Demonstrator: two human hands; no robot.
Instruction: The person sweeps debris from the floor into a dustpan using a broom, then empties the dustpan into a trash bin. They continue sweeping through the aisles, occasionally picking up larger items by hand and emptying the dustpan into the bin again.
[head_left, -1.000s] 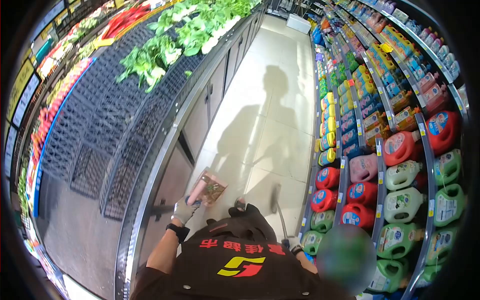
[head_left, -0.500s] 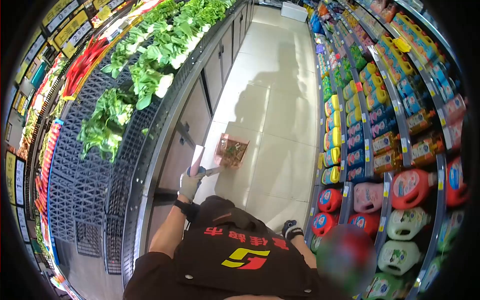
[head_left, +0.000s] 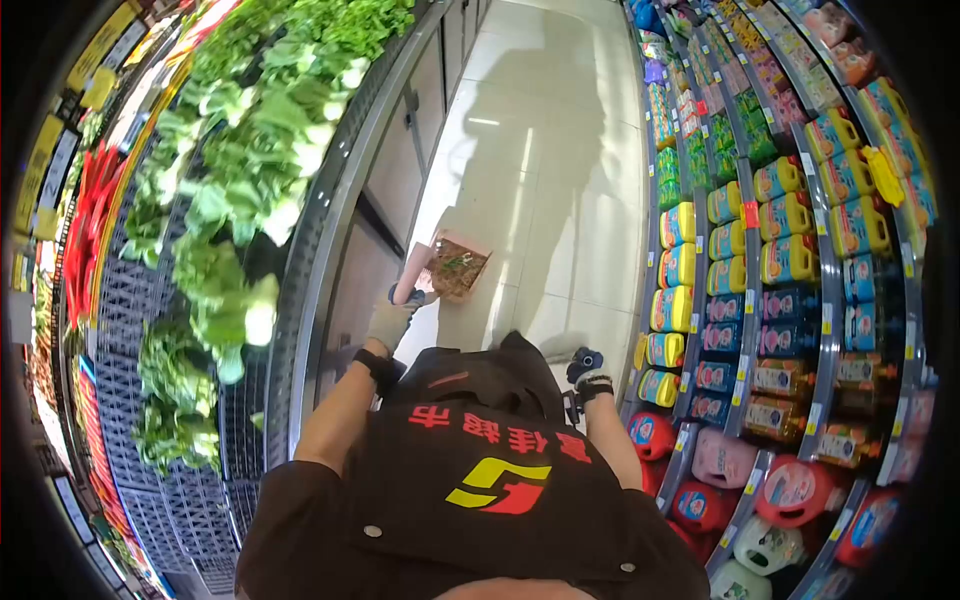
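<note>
My left hand, in a pale work glove with a black band at the wrist, is closed around a pale pink handle. Just beyond it, low over the floor or on it, is a pink long-handled dustpan with brown and green plant scraps inside. The join between handle and pan is hidden. My right hand, in a dark and grey glove, hangs by my right side near the bottle shelves. Its fingers look curled in, and I cannot make out whether anything is in them.
Leafy greens lie on black crates along the left stand, beside red chillies. At right, shelves hold yellow bottles and red detergent jugs. A tiled aisle floor runs ahead between them.
I have moved forward along the aisle, so greens and shelves slide toward me. The dustpan stays ahead of my left hand. My right hand has swung forward a little.
</note>
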